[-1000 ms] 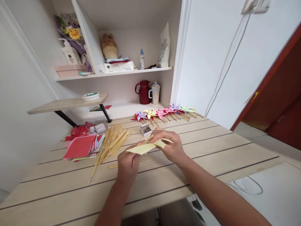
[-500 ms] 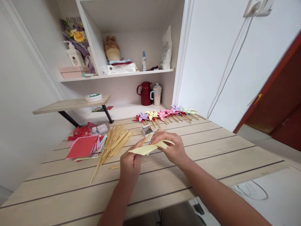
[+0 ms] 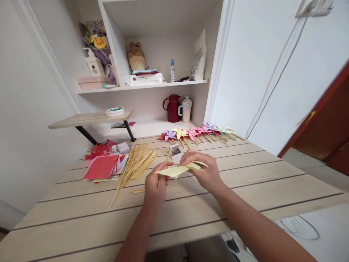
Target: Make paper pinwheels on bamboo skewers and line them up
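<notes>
Above the middle of the table, a pale yellow paper pinwheel [image 3: 172,171] with curled blades is between my hands. My right hand [image 3: 204,171] is closed, pinching its centre and right side with thumb and fingers. My left hand [image 3: 155,185] is closed round a thin wooden stick [image 3: 168,157], whose top end points up beside the paper's left blade. Something tiny and shiny shows at the right fingertips, too small to make out. Just beyond the hands stands a small open box [image 3: 175,152] of metal pins or fasteners.
Left of my hands lie a pile of wooden sticks [image 3: 139,162] and a stack of coloured paper squares [image 3: 100,167]. Several finished pinwheels [image 3: 192,133] line the table's back edge. A low riser [image 3: 89,119] stands at the back left, with a red jug [image 3: 173,109] and a cup [image 3: 187,110] behind.
The whole view has shifted, so everything sits slightly further right. In my left hand the stick has tilted more upright. Both hands keep their hold.
</notes>
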Demonstrator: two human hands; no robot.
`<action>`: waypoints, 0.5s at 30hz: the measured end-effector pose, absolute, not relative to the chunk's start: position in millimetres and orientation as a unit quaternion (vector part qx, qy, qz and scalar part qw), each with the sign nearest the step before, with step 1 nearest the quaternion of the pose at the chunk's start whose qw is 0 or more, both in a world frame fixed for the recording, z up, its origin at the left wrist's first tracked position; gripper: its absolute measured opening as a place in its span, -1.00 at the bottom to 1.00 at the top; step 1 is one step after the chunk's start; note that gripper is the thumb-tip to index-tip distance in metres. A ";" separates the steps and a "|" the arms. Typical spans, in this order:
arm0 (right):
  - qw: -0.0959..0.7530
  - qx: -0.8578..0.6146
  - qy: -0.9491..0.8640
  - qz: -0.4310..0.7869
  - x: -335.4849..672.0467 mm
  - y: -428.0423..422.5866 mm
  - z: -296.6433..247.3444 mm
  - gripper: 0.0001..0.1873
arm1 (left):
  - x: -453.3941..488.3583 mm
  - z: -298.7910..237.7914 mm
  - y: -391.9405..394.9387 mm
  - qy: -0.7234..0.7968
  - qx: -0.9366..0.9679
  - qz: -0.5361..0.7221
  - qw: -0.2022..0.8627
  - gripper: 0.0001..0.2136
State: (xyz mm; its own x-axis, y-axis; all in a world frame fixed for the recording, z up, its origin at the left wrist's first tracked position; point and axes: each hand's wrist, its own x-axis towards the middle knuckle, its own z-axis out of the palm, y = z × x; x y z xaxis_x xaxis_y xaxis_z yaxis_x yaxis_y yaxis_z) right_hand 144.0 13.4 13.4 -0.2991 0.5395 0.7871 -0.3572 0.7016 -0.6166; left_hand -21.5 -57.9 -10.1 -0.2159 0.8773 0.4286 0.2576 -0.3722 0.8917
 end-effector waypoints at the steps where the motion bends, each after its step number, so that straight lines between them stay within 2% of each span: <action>1: 0.589 -0.063 -0.712 0.378 144.0 13.1 13.6 -0.74 | -20.8 -10.5 -58.6 0.504 0.584 0.590 0.238 -0.65; 8: 0.587 -0.056 -0.720 0.365 145.4 11.1 16.5 -0.74 | -16.4 -12.0 -63.3 0.497 0.667 0.552 0.059 -0.69; 15: 0.589 -0.049 -0.721 0.362 144.5 10.1 16.6 -0.84 | -20.8 -14.3 -62.8 0.475 0.690 0.544 -0.050 -0.73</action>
